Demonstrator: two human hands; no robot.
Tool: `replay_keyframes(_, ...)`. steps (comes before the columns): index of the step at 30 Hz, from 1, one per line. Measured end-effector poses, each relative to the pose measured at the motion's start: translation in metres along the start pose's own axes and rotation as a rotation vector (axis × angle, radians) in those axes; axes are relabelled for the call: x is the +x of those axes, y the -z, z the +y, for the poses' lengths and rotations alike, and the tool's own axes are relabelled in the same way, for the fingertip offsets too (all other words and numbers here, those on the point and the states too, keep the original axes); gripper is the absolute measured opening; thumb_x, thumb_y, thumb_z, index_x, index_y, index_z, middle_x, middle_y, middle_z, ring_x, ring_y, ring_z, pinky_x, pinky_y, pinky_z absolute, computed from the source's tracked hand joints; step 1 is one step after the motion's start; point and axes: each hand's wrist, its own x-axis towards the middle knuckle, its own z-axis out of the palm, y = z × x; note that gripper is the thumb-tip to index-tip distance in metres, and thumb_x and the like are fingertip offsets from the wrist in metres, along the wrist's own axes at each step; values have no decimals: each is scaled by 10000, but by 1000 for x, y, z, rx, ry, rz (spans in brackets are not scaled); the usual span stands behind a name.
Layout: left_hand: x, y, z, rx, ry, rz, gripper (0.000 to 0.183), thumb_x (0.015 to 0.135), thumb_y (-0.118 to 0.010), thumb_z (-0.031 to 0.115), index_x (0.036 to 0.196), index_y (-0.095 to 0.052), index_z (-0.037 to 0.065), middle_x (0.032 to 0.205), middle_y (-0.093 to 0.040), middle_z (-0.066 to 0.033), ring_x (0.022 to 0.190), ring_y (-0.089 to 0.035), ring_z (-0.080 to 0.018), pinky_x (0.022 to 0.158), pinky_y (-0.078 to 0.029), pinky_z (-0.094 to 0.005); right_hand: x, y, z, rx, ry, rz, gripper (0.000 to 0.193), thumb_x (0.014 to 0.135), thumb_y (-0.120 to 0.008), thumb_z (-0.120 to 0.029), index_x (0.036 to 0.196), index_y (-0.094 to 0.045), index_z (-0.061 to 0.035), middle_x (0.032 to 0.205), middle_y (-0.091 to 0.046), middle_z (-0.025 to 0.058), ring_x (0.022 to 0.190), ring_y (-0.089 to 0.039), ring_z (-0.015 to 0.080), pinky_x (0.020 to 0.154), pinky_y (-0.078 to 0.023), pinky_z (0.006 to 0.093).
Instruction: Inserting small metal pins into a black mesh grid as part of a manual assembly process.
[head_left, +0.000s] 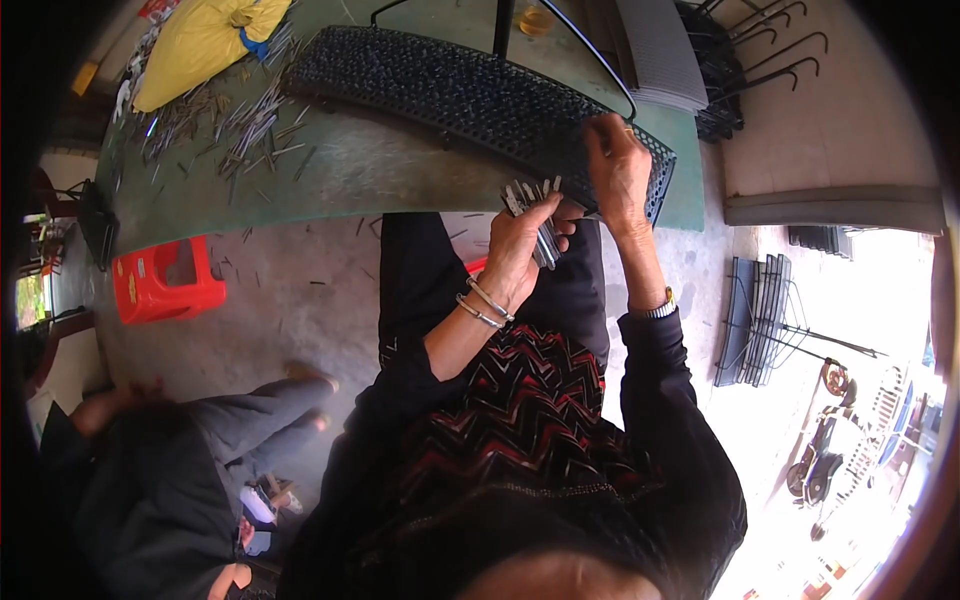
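My left hand (512,250) is closed round a bundle of thin grey strips (545,250), just off the near edge of the green table. The strips' upper ends fan out past my thumb. My right hand (620,172) is over the right end of a long black perforated metal rack (430,85), its fingers pinched together. Whatever the pinch holds, if anything, is hidden. The rack lies slantwise across the table, and a bent black rod (590,52) rises from it near my right hand.
Loose strips (262,118) lie scattered on the green table (345,185) beside a yellow sack (205,50). Grey stacked sheets (660,55) and black hooked rods (790,65) are at the right. A red stool (170,282) and another person (130,490) are at the left.
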Motion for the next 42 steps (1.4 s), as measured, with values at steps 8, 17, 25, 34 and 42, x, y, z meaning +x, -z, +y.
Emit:
replay_keyframes(8,4,5,-3,-4,-28,-44,124,894,-627,123,979,-615,34,842,-680,-122,647,-584,-120,531,-480,-249,-11,24,-10,28,-59,-295,215,843,-651,-197,1022,-660,-79,869,-636,155,797,-648,300,687,-503,368)
replay_keyframes(17,3,-2,-3,-61,-29,19,177,884,-658,194,970,-615,45,833,-680,-101,712,-639,-160,537,-507,-302,-16,43,-20,348,-286,-333,142,850,-622,-108,944,-609,-1,850,-681,102,745,-645,166,679,-482,289)
replay_keyframes(25,4,1,-4,-38,13,-19,215,887,-658,222,996,-614,43,818,-673,-101,681,-625,-156,549,-520,-297,0,17,-7,55,-89,32,125,863,-626,-130,931,-614,-26,824,-677,129,729,-661,217,683,-499,316)
replay_keyframes(34,-2,1,0,27,26,-39,220,893,-652,231,1006,-620,45,808,-671,-102,641,-586,-119,511,-468,-256,-14,17,-16,-148,-43,-47,105,848,-631,-124,926,-642,-55,877,-622,125,785,-635,257,678,-491,362)
replay_keyframes(42,-2,2,-1,111,-36,-126,179,899,-642,198,987,-601,48,873,-682,-115,690,-593,-115,539,-483,-256,-21,44,-20,488,-270,-613,178,844,-632,-125,962,-650,7,861,-629,126,777,-638,230,676,-496,315)
